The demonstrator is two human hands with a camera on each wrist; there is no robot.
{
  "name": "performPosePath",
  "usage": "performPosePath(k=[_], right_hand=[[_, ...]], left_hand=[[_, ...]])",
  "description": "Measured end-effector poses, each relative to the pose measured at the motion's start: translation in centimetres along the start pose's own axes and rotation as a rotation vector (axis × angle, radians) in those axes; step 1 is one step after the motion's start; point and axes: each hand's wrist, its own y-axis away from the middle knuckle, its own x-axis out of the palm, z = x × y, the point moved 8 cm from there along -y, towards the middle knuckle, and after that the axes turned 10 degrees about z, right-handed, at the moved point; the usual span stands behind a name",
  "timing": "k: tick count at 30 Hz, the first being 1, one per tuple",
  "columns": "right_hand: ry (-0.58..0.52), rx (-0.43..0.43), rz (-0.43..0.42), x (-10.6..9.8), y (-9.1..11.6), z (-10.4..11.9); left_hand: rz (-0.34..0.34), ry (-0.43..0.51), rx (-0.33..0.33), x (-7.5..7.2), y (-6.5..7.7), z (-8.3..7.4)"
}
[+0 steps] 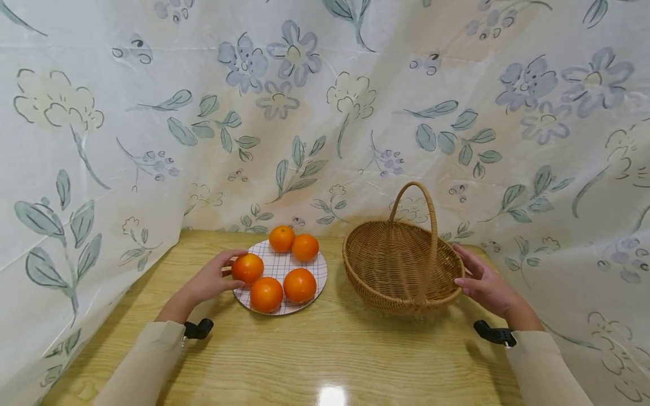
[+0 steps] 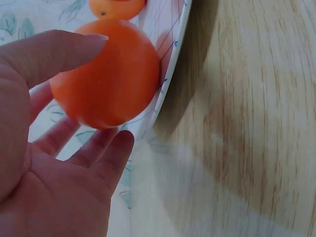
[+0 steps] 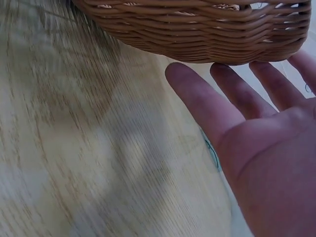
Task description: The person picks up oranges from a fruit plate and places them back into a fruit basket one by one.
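In the head view a round white plate with a blue grid pattern [image 1: 317, 274] bears several oranges. My left hand [image 1: 219, 276] grips the leftmost orange [image 2: 111, 79], at the plate's left edge. The left wrist view shows the thumb over this orange and the fingers curved along its other side. To the right stands a brown wicker basket [image 1: 391, 262] with a tall arched handle [image 1: 431, 211] and nothing inside. My right hand [image 1: 484, 285] is at the basket's right side, thumb by the rim; in the right wrist view its fairly straight fingertips [image 3: 180, 74] meet the wicker.
Plate and basket share a light wooden table [image 1: 304, 355], with a gap between them. Floral fabric [image 1: 304, 129] hangs behind the table and along both sides. Two oranges [image 1: 304, 248] lie at the plate's back; two others [image 1: 266, 294] lie at its front.
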Motion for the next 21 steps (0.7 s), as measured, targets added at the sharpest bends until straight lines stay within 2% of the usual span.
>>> performPosePath(k=[11, 17, 21], right_hand=[[-0.061, -0.032, 0.056, 0.09, -0.1, -0.27], [-0.058, -0.035, 0.06, 0.17, -0.07, 0.0], [-0.051, -0.019, 0.048, 0.16, -0.04, 0.11]], left_hand=[[-0.017, 0.069, -0.074, 0.11, -0.46, 0.85], [-0.059, 0.058, -0.037, -0.16, -0.49, 0.42], [-0.043, 0.043, -0.047, 0.1, -0.73, 0.56]])
